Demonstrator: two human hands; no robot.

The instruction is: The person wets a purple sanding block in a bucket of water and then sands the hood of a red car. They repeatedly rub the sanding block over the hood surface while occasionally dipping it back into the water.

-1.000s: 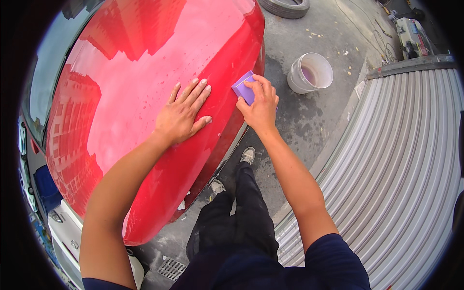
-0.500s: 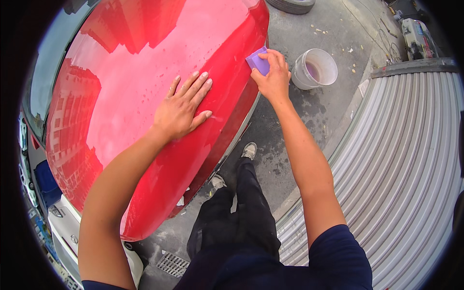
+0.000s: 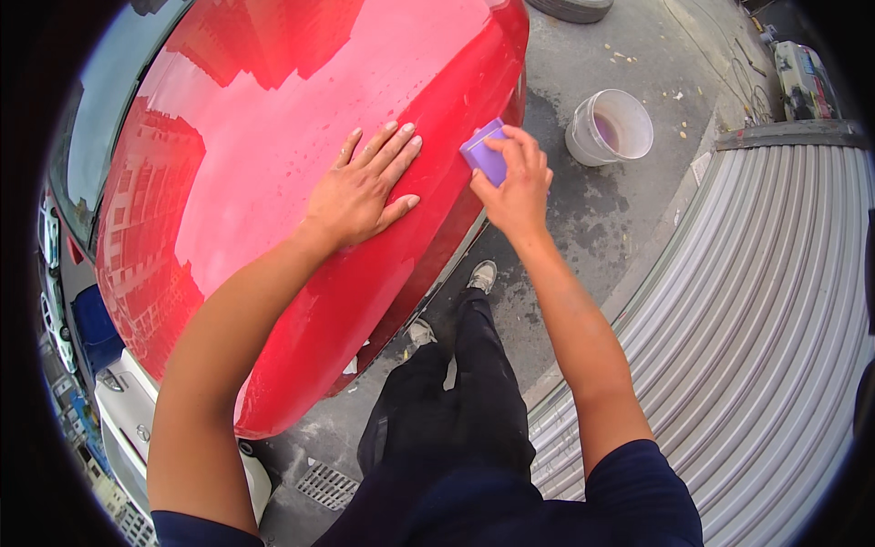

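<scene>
The glossy red car hood [image 3: 301, 164] fills the upper left, with water droplets and reflections of buildings on it. My left hand [image 3: 360, 196] lies flat on the hood, fingers spread and holding nothing. At the hood's right edge, my right hand [image 3: 518, 187] grips a purple sponge block [image 3: 485, 153] between thumb and fingers. The block sits against the red paint, though its underside is hidden. A translucent white bucket [image 3: 629, 118] with some liquid in it stands on the ground to the right of my right hand.
A ribbed metal roller shutter [image 3: 729, 319] takes up the right side. Wet patches mark the grey pavement [image 3: 565, 301] by my feet. A tire [image 3: 574, 7] lies at the top, a machine [image 3: 807, 82] at the far right. A white car [image 3: 128, 410] and a drain grate [image 3: 326, 485] are lower left.
My right hand has drawn the purple sponge block nearer along the hood's edge. My left hand stays flat on the hood. The whole view has shifted slightly.
</scene>
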